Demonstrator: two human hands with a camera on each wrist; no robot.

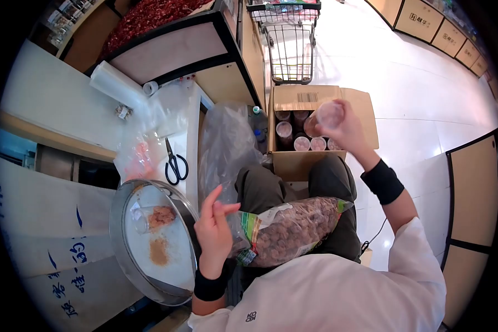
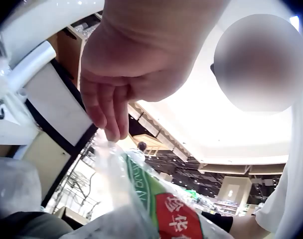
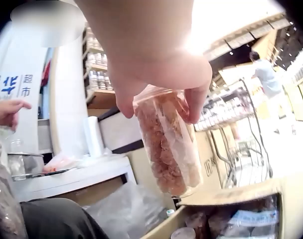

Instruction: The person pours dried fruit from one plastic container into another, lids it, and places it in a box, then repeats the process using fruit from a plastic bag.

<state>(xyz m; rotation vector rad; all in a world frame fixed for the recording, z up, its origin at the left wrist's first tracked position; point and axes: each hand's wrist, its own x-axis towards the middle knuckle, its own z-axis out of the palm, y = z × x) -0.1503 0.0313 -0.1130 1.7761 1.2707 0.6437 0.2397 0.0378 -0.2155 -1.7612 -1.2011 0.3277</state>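
My right hand (image 1: 349, 131) grips a clear plastic jar (image 3: 167, 149) round its lid end, above the open cardboard box (image 1: 301, 161). Brownish-pink dried lumps fill the jar, which hangs slightly tilted in the right wrist view. Several similar jars (image 1: 301, 144) stand inside the box. My left hand (image 1: 213, 237) is raised over the lap, fingers loosely extended. Below its fingertips in the left wrist view is the clear top of a printed plastic bag (image 2: 179, 214). That bag, full of brown dried pieces, lies across my thighs.
Left of me, a round metal sieve (image 1: 116, 243) contains brown lumps and powder. Black scissors (image 1: 175, 163) and a plastic roll (image 1: 116, 84) lie on the white counter. A grey plastic bag (image 1: 224, 135) hangs beside the box. Behind stands a shopping cart (image 1: 290, 50).
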